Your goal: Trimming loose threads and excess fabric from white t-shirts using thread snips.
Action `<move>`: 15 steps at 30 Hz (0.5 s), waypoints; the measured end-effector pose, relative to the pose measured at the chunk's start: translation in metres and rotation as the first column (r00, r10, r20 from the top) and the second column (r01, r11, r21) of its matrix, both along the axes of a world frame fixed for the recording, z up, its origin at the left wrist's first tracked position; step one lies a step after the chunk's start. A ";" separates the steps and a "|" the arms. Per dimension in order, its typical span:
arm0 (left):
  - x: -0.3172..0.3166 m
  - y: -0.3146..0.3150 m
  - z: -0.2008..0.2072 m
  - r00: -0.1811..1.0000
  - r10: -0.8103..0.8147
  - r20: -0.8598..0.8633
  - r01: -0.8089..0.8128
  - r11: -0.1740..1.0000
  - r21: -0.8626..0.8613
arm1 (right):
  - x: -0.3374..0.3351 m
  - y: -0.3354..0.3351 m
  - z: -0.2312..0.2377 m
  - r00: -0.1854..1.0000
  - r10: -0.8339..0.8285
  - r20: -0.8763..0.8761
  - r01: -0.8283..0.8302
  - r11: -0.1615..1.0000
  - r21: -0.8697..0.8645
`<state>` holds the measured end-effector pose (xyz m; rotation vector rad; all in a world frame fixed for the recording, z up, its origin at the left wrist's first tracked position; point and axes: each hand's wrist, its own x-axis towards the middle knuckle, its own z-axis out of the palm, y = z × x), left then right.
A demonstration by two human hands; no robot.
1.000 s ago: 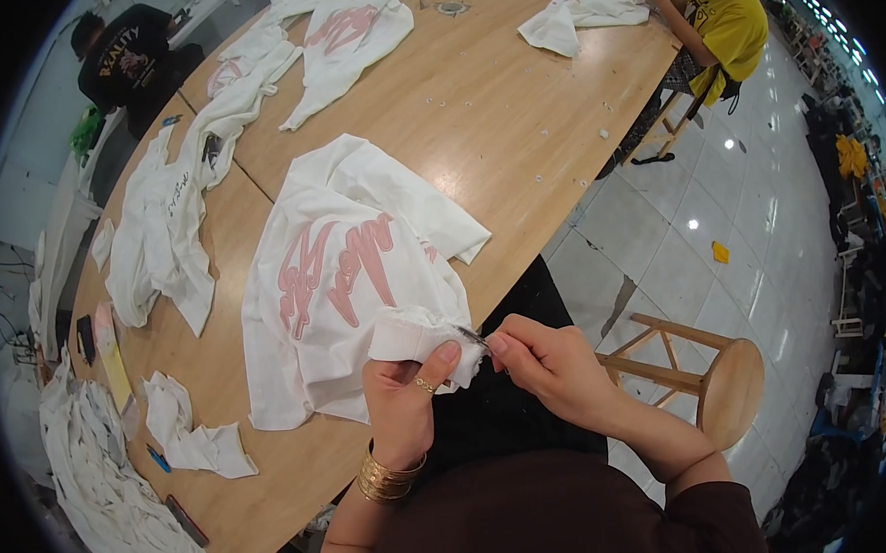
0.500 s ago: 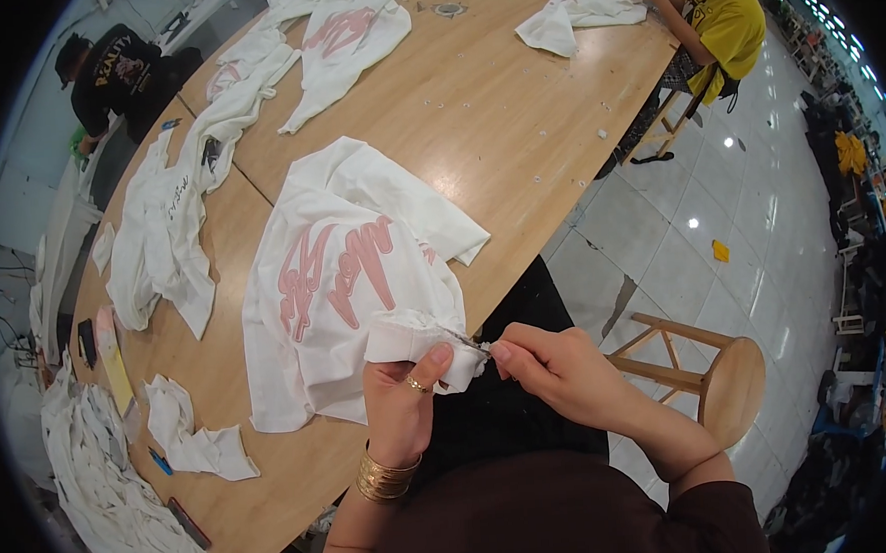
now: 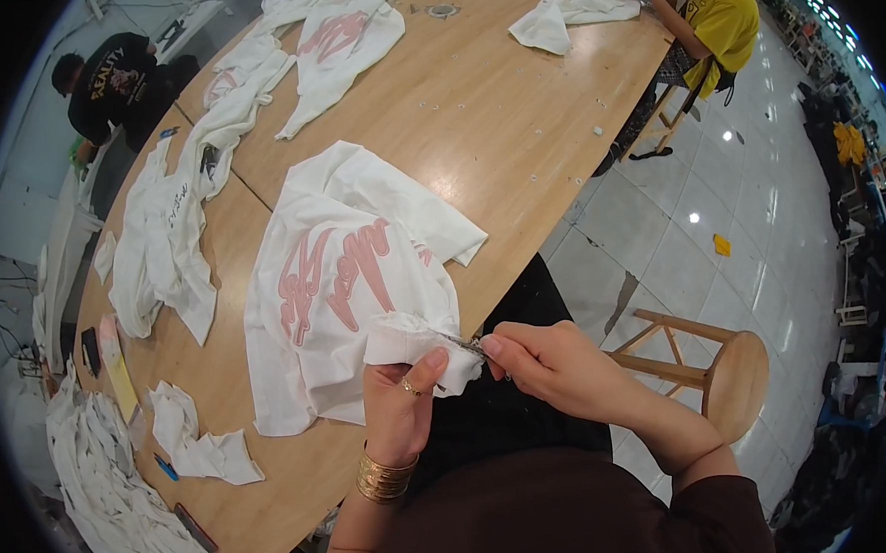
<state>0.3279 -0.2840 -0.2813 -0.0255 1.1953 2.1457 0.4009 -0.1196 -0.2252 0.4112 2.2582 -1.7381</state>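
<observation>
A white sweatshirt [image 3: 298, 384] with raised pink script lettering lies spread at the table's edge, its near end pulled toward me. My left hand [image 3: 404, 399] grips the folded band of that garment, thumb on top and fingers hidden beneath the cloth. In my right hand [image 3: 543, 366] is a slim dark metal tool [image 3: 470, 345] that looks like small scissors; its handles are covered by my fingers. The tool's blades lie along the rough edge of the band, just beyond my left thumb.
White garments [image 3: 161, 251] and a cloth heap [image 3: 118, 484] occupy the wooden table's [image 3: 493, 84] left side. Blue snips [image 3: 165, 466] lie near a white scrap [image 3: 206, 439]. A wooden stool [image 3: 734, 386] stands right. A person in yellow [image 3: 715, 17] sits beyond; another in black [image 3: 117, 83] stands far left.
The tool and my right hand have shifted slightly left along the band's edge. My left hand keeps its grip on the sweatshirt. The view has tilted a little.
</observation>
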 end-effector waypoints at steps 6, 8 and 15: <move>-0.001 -0.001 0.001 1.000 0.030 -0.005 -0.030 1.000 0.005 | 0.000 0.000 -0.004 0.999 -0.008 0.048 0.013 0.994 -0.109; -0.001 -0.001 0.000 1.000 0.028 -0.006 -0.028 1.000 0.010 | 0.001 -0.001 -0.006 1.000 -0.012 0.019 0.014 0.994 -0.106; 0.000 -0.001 0.000 1.000 0.004 -0.002 -0.004 1.000 0.011 | 0.000 -0.005 -0.016 0.994 -0.084 -0.073 0.080 0.995 -0.053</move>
